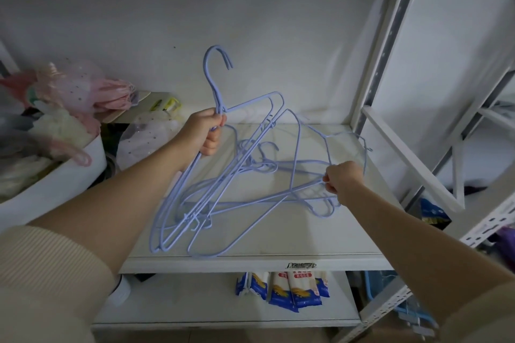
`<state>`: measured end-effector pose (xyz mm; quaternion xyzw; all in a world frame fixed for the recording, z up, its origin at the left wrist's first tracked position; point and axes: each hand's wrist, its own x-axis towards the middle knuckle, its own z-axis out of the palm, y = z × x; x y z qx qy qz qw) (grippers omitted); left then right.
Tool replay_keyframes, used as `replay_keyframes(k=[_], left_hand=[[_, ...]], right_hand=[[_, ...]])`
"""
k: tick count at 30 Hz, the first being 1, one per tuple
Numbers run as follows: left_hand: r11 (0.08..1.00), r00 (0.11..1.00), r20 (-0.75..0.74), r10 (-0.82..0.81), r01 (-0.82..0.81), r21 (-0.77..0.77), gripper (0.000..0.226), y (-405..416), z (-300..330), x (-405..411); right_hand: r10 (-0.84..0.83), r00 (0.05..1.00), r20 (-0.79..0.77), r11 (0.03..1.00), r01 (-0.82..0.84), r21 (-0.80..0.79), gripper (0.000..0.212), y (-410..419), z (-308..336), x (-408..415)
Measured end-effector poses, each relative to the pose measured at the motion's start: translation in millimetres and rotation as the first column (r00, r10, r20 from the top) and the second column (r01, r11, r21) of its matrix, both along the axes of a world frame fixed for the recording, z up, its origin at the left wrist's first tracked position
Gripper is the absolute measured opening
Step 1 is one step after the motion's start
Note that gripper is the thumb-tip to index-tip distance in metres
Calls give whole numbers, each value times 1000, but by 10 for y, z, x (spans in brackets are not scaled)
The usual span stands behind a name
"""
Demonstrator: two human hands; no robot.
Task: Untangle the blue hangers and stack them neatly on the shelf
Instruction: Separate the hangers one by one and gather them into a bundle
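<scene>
- The blue hangers (237, 175) hang in a tangle above the white shelf (278, 242), their lower ends near its front edge.
- The left hand (207, 132) is closed around the necks of a lifted bunch; hook up, long axis slanting down toward the front left.
- The right hand (341, 179) pinches wires of flatter hangers lying roughly crosswise.
- Bare shelf lies open in front and right; a white bin (55, 189) stands left, an upright post (373, 64) right.

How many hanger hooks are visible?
4, maybe more hidden in the tangle: one upright above the left hand, two mid-pile, one below the right hand.
</scene>
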<state>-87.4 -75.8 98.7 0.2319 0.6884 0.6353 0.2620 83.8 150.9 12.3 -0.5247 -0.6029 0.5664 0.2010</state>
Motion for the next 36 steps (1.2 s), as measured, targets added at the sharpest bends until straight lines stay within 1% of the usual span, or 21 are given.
replay_keyframes(k=[1, 3, 5, 8, 10, 12, 15, 17, 19, 21, 24, 27, 30, 32, 33, 36], left_hand=[[1000, 1000, 3, -8, 8, 2, 33, -17, -3, -10], [1000, 1000, 12, -14, 14, 3, 33, -56, -5, -30], [1000, 1000, 27, -17, 17, 6, 33, -92, -12, -65], [1000, 999, 45, -11, 11, 0, 33, -118, -60, -118], [1000, 999, 54, 2, -2, 0, 34, -103, -80, -129], [1000, 998, 53, 18, -18, 1, 33, -59, -79, -114], [999, 998, 44, 37, -38, 8, 33, 40, -88, -77], [999, 998, 43, 37, -37, 16, 32, 98, -111, -51], [999, 998, 50, 38, -39, 20, 33, 144, -130, -22], [999, 997, 60, 45, -46, 26, 33, 177, -131, 7], [997, 995, 73, 68, -71, 38, 32, 219, -115, 60], [995, 992, 97, 82, -88, 54, 31, 267, -96, 110], [992, 989, 114, 93, -102, 73, 31, 306, -86, 135], [992, 988, 119, 94, -104, 75, 30, 332, -86, 154], [992, 988, 123, 97, -106, 74, 30, 340, -87, 165], [991, 986, 129, 102, -112, 73, 31, 363, -84, 185]], right_hand=[[-46, 997, -59, 997, 43, -57, 10, 24, 5, -31], [-127, 981, -147, 983, 105, -150, 17, 78, 27, -76], [-136, 977, -164, 982, 111, -154, 25, 89, 41, -90], [-51, 990, -129, 998, 48, -26, 31, 3, 14, -77], [2, 996, -86, 997, 5, 83, 32, -99, -8, -76], [24, 996, -84, 987, -11, 158, 31, -194, -4, -99], [36, 993, -111, 977, -12, 213, 26, -291, 56, -133], [44, 990, -137, 977, -15, 211, 21, -344, 117, -149], [56, 973, -226, 990, -24, 141, 23, -375, 179, -167], [62, 941, -332, 998, -61, 14, 28, -396, 247, -196], [29, 897, -442, 985, -100, -139, 23, -469, 345, -236], [7, 877, -480, 979, -104, -177, 25, -525, 405, -257], [-5, 835, -551, 977, -113, -181, 23, -564, 460, -244], [-12, 806, -592, 970, -135, -204, 16, -578, 483, -239], [-11, 794, -608, 957, -167, -236, 11, -586, 499, -243], [18, 788, -615, 902, -279, -330, 18, -601, 579, -326]])
